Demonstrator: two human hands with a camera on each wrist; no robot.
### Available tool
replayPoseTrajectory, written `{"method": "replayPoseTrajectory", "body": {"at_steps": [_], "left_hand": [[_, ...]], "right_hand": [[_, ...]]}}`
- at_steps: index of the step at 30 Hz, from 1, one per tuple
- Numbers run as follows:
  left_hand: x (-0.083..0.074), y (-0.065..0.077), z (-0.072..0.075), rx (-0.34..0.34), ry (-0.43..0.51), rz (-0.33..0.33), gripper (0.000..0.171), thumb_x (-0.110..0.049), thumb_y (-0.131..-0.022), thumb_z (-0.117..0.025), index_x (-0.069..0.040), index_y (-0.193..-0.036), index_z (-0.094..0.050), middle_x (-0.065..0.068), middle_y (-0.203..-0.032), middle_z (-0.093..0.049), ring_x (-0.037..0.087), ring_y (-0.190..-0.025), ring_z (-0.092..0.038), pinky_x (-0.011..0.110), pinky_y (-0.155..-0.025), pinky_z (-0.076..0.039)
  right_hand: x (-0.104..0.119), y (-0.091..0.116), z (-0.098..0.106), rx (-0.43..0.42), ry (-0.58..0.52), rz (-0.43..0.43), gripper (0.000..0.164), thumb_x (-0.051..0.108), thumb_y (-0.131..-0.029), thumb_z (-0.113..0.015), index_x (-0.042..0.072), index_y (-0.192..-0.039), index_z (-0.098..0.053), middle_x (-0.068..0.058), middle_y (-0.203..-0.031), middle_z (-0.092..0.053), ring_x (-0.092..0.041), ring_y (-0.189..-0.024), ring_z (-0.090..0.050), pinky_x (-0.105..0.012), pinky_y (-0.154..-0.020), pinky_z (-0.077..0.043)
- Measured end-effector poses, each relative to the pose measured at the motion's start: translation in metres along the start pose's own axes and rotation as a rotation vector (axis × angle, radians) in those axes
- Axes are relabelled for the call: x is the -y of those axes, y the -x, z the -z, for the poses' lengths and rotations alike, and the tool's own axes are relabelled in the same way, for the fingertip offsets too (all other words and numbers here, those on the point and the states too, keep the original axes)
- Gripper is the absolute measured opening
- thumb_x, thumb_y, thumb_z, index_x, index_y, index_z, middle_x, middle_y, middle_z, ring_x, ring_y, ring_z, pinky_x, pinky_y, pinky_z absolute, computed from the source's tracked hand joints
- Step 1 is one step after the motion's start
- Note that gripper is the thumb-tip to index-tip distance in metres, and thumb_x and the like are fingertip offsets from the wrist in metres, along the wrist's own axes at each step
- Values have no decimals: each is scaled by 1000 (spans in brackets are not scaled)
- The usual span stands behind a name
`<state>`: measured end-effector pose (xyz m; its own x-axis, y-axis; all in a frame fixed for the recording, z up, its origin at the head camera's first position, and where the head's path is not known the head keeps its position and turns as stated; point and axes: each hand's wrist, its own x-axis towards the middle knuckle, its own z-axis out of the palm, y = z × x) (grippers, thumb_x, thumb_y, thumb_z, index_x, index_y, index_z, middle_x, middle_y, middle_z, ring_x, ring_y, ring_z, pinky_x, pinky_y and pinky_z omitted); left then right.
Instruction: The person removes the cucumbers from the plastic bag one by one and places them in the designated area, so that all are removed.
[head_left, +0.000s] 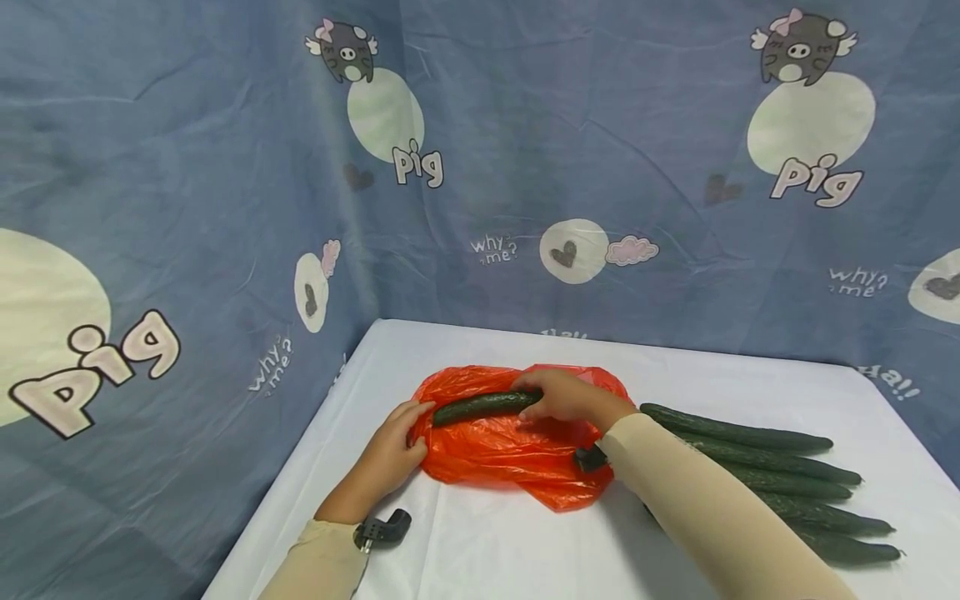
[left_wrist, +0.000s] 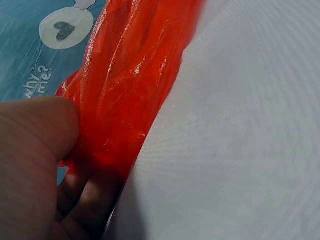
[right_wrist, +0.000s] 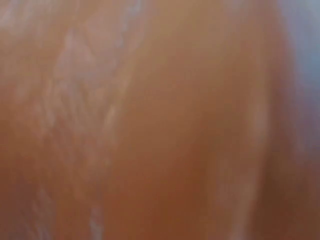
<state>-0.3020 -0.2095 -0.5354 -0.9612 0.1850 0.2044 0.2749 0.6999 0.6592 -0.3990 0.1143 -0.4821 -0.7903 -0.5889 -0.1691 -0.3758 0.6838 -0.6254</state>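
A red plastic bag (head_left: pixel 480 454) lies spread on the white table, its mouth open. One dark green cucumber (head_left: pixel 480 407) lies across the bag's opening, and my right hand (head_left: pixel 564 397) grips its right end. At the bag's left edge my left hand (head_left: pixel 392 447) holds the rim. In the left wrist view the red plastic (left_wrist: pixel 127 85) passes between the thumb (left_wrist: pixel 47 125) and the fingers, which are partly hidden behind it. The right wrist view is too blurred to tell much.
Several cucumbers (head_left: pixel 738 431) lie side by side on the right of the white table (head_left: pixel 510 550), partly covered by my right sleeve (head_left: pixel 697 500). A blue curtain (head_left: pixel 495 183) with pig prints hangs behind the table and along its left side.
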Motion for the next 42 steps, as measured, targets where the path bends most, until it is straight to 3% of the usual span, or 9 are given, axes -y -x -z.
{"method": "replayPoseTrajectory", "body": {"at_steps": [13,42], "left_hand": [[0,0,1,7,-9,-8,57,-2,-92,-64,-7,-149,-57,14,-156,-49,38,-148,-45,54,-120,-38],[0,0,1,-5,2,-17,60,1,-90,-64,-7,-149,-56,13,-153,-51,37,-145,-48,54,-119,-41]], "right_hand": [[1,-3,-9,-79,10,-54,39,20,-93,-79,25,-131,-73,7,-125,-69,-19,-116,-60,-48,-112,-50],[1,13,1,-126,4,-23,34,19,-93,-79,24,-126,-74,6,-124,-70,-18,-114,-62,-45,-109,-52]]}}
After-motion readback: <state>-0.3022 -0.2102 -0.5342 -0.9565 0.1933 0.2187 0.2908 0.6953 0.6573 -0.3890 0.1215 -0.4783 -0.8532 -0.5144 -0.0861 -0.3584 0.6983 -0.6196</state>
